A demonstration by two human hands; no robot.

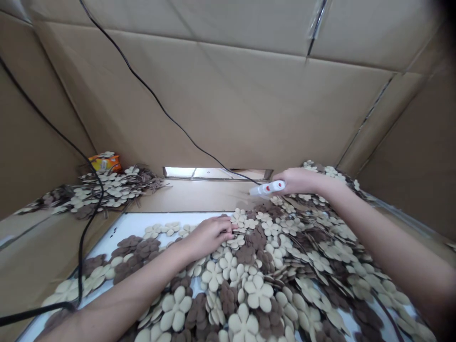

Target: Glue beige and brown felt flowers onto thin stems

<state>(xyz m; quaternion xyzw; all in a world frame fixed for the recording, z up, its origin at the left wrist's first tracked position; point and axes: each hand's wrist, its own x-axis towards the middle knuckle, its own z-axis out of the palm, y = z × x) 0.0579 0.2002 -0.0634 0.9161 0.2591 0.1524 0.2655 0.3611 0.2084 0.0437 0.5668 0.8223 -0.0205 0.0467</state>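
Observation:
Cream and brown flower-shaped pieces (258, 292) lie spread and overlapping over a white board (142, 222). My left hand (213, 232) rests at the upper edge of the pieces, its fingers bent down onto a cream flower (238, 241); whether it pinches one is hidden. My right hand (290, 181) is wrapped round a white tool with red dots (268, 188), which looks like a glue gun, held above the far edge of the pile. A black cord runs to the tool.
Cardboard walls (213, 104) rise at the back and sides, with a slot (210, 173) low in the back one. An orange packet (106, 163) and more flowers (114, 187) lie at the back left. A black cord (90, 218) hangs across my left forearm's side.

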